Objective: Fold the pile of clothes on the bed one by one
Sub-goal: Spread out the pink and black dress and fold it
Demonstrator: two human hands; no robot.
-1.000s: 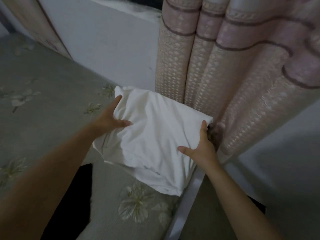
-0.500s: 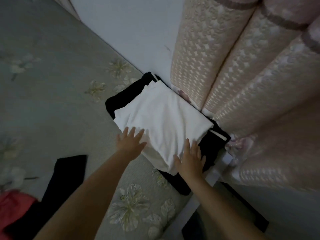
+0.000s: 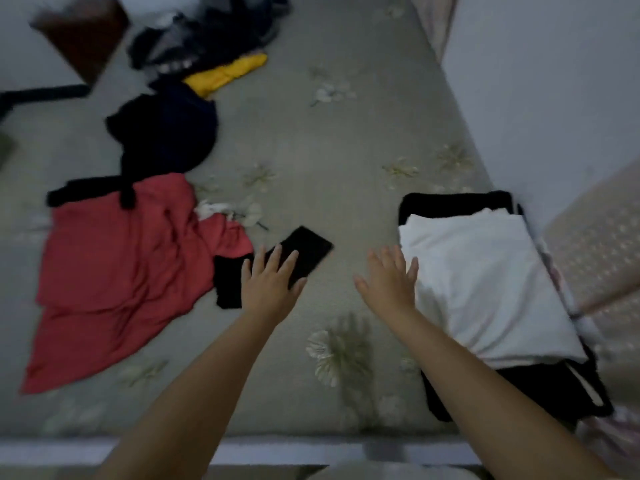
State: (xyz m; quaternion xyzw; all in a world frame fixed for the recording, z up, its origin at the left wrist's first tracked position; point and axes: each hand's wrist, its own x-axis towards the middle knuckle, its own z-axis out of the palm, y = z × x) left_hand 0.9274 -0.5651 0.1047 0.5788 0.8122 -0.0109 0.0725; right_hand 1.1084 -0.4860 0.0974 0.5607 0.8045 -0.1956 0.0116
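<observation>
Head view: both hands hover over the bed point(image 3: 311, 161), fingers spread, neither grip holding anything. The left hand point(image 3: 268, 284) is above a black cloth point(image 3: 304, 252) beside the red garment point(image 3: 114, 271). The right hand point(image 3: 389, 280) is just beside the folded white shirt point(image 3: 485, 285), which lies on a black garment point(image 3: 453, 202). Farther off lie a dark pile point(image 3: 166, 133) and yellow cloth point(image 3: 225, 72). No writing is legible.

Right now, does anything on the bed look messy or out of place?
The folded white cloth sits neatly on a black garment at right. At left, the red garment lies crumpled and unfolded, with dark clothes heaped beyond it.
</observation>
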